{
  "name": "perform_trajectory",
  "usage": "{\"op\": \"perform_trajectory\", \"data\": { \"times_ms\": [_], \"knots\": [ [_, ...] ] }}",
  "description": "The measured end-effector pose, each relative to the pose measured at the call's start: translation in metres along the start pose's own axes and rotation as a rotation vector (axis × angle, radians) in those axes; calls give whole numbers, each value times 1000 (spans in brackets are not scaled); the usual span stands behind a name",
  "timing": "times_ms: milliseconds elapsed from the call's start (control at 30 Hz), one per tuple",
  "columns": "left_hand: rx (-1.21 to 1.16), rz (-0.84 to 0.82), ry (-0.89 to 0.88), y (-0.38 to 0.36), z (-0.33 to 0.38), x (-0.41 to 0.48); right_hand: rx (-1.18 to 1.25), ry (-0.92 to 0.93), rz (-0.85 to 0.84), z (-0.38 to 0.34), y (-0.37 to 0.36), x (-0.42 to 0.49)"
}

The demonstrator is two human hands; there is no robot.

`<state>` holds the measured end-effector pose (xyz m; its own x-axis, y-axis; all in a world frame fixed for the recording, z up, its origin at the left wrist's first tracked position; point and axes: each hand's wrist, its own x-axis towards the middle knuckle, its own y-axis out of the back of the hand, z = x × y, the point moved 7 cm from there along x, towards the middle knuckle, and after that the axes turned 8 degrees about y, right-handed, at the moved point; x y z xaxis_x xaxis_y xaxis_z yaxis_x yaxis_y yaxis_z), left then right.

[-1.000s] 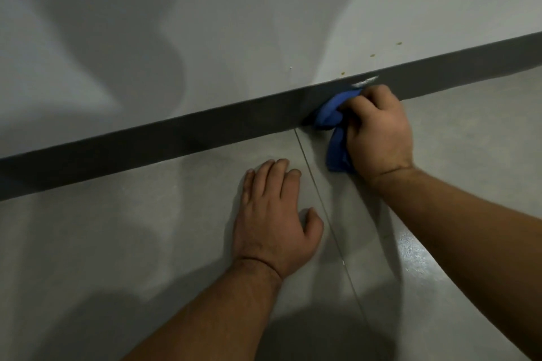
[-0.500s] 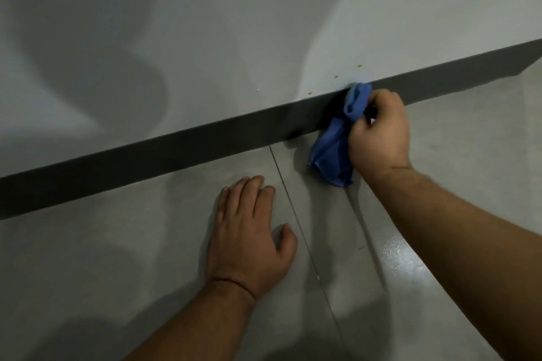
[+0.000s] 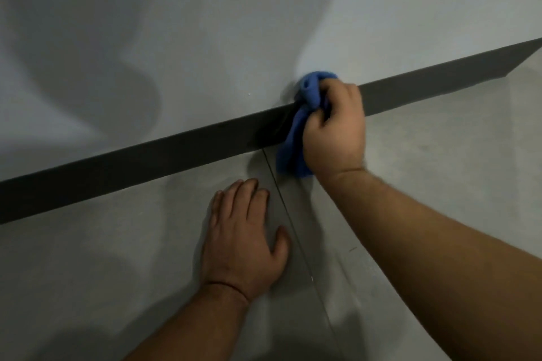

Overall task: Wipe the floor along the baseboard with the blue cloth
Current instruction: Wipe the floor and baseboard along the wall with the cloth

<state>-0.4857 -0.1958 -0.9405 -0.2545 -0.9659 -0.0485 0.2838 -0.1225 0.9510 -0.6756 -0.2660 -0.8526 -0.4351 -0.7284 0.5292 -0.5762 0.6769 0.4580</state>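
Blue cloth point(image 3: 296, 138) bunched in the right hand point(image 3: 334, 129), fingers closed around it — upper end pressed against the pale wall point(image 3: 176, 38) just above the dark baseboard point(image 3: 146, 161), lower end hanging across the baseboard to the grey floor point(image 3: 102, 258). Left hand point(image 3: 243, 243) open, palm flat on the floor, nearer and to the left, beside a tile joint point(image 3: 281, 202).
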Motion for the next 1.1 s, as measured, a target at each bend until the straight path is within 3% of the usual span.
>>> {"op": "perform_trajectory", "data": {
  "times_ms": [167,333,533,633,733,800,1000,1100],
  "knots": [
    [11,-8,7,-1,0,1,-19,66,-264,-7,-24,-23],
    [-36,-2,-1,3,0,0,35,-96,31,10,10,-12],
    [-17,-24,9,1,0,2,27,-85,1,-15,-23,-22],
    [-77,-12,3,1,1,2,43,-44,-115,-33,-46,-38],
    [-108,8,24,3,1,1,-18,93,-384,-44,-65,-49],
    [-92,8,30,3,0,1,-73,110,-475,-40,-62,-51],
    [-35,-10,8,5,0,-1,-155,-115,12,6,36,-24],
    [-45,-7,12,5,1,-2,-266,-308,-57,52,48,-15]
  ]
}}
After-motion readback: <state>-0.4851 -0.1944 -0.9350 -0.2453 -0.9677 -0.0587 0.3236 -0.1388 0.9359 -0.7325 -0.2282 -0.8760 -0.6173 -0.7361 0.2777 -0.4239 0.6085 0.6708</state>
